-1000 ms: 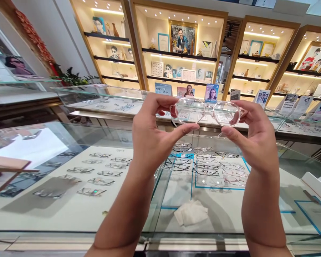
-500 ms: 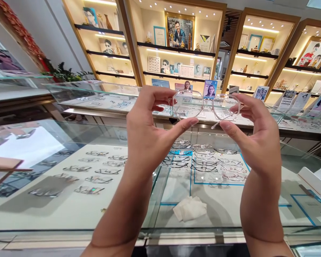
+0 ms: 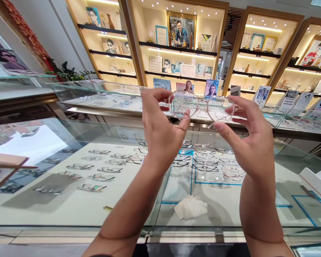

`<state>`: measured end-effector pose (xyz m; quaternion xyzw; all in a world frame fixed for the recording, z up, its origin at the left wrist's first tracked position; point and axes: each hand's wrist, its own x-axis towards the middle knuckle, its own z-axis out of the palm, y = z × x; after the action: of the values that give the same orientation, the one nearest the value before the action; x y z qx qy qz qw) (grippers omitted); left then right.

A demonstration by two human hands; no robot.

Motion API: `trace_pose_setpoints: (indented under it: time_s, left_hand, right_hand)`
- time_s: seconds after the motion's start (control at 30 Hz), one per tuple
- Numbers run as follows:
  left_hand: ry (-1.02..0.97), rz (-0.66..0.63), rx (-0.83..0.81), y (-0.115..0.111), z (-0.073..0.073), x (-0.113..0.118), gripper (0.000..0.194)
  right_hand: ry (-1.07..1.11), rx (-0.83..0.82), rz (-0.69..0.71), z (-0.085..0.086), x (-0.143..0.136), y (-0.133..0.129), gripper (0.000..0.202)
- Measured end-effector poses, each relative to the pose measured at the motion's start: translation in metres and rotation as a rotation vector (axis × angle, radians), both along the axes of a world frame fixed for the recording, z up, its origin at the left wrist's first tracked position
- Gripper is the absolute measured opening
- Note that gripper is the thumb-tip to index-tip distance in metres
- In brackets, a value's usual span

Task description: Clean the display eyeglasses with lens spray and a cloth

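Note:
A pair of eyeglasses (image 3: 202,101) with a thin, clear, pinkish frame is held up in front of me, above the glass counter. My left hand (image 3: 164,123) grips its left side, fingers behind the rim and thumb raised by the lower edge of the left lens. On the other side, my right hand (image 3: 248,134) has its fingers at the right rim and its thumb near a temple tip that points down and left. Below the hands, a crumpled white cloth (image 3: 191,207) lies on the counter.
Rows of eyeglasses (image 3: 97,167) are laid out in the glass display counter (image 3: 69,210). A second glass showcase (image 3: 101,107) runs behind it, with standing cards (image 3: 211,88) on top. Lit shelves (image 3: 176,51) line the back wall. A white box (image 3: 314,180) sits at the right.
The eyeglasses have turned slightly and shifted a little left. My left hand has rotated, its thumb now up against the left lens. My right hand has moved slightly left.

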<state>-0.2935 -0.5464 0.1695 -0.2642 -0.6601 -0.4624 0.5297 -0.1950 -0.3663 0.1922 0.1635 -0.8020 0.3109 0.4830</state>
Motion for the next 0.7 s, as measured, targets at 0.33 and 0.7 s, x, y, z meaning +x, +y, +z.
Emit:
trace_pose_setpoints:
  time_s: [0.33,0.7]
  left_hand:
    - [0.047,-0.053,0.016,0.0,-0.003,-0.005,0.046]
    - [0.034,-0.147,-0.107,-0.01,0.003,-0.001,0.049]
  right_hand:
    - [-0.013,-0.027,0.038,0.001,0.005,-0.002,0.04]
    - [-0.018,-0.107,0.07,0.002,0.004,0.006,0.042]
